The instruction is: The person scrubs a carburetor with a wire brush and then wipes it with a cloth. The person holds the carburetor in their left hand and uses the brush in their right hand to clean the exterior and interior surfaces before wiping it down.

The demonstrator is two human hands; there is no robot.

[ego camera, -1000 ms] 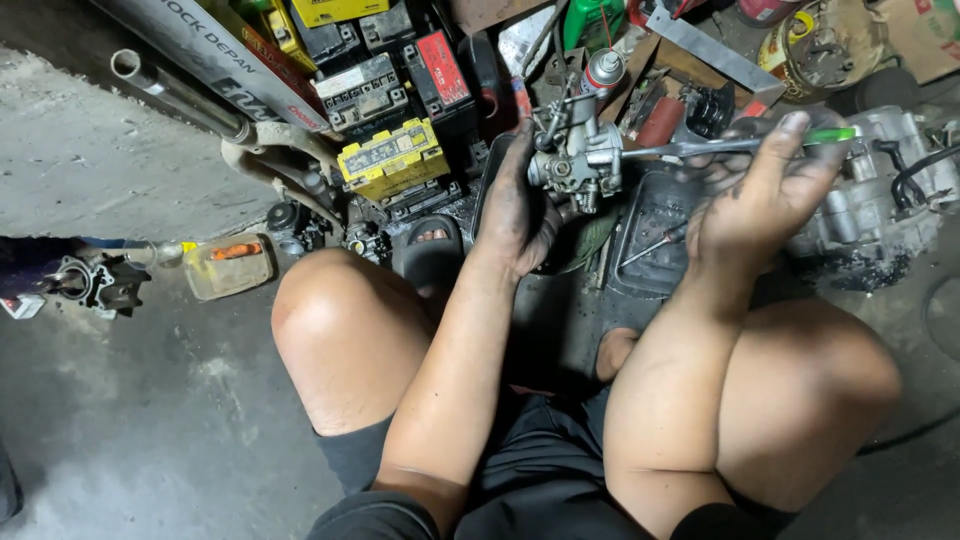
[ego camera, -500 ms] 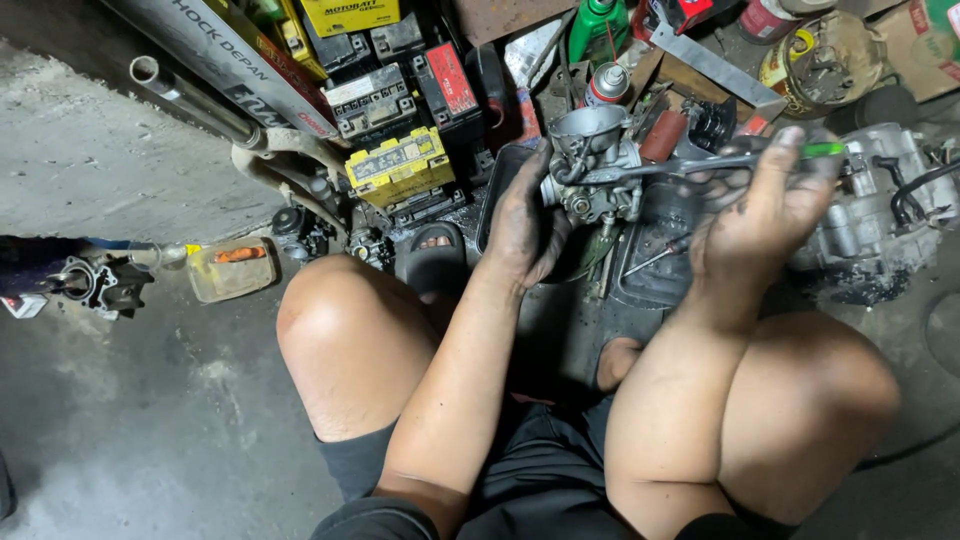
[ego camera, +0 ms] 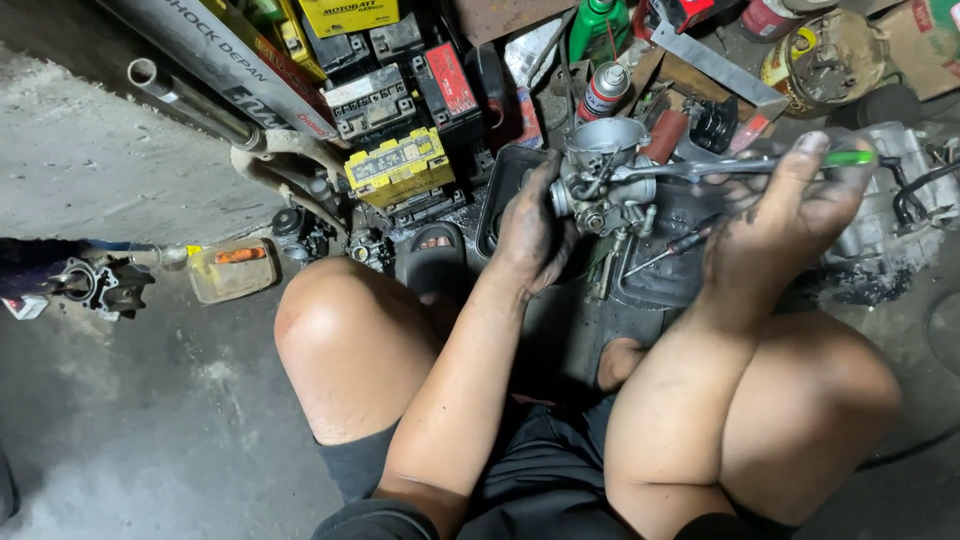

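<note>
On the bare concrete floor (ego camera: 120,190) at far left I see a small dark engine part (ego camera: 95,285) and a clear plastic tub with an orange piece inside (ego camera: 230,270), both well apart from my hands. A grey metal pipe (ego camera: 195,105) slants down from the upper left edge towards a stack of batteries, the nearest a yellow battery (ego camera: 398,165) with black ones behind it. Just right of that, a black sandal (ego camera: 432,258) sits on the floor between my left knee and the clutter. My left hand (ego camera: 530,235), blackened with grease, is closed around the underside of a grey metal carburetor (ego camera: 600,175), held up in the air over a black tray (ego camera: 655,270); its open round mouth faces up. A red-capped spray can (ego camera: 603,92) and a green bottle (ego camera: 598,25) stand behind it near the top edge. My right hand (ego camera: 785,215) grips a green-handled screwdriver (ego camera: 740,165), fingers wrapped over the handle, the shaft lying level with its tip against the carburetor's right side. My right forearm hides part of the tray. At far right, a grey engine casing (ego camera: 900,200) lies on the floor just behind that hand, with a round rusty tin (ego camera: 825,60) in the upper right corner.
</note>
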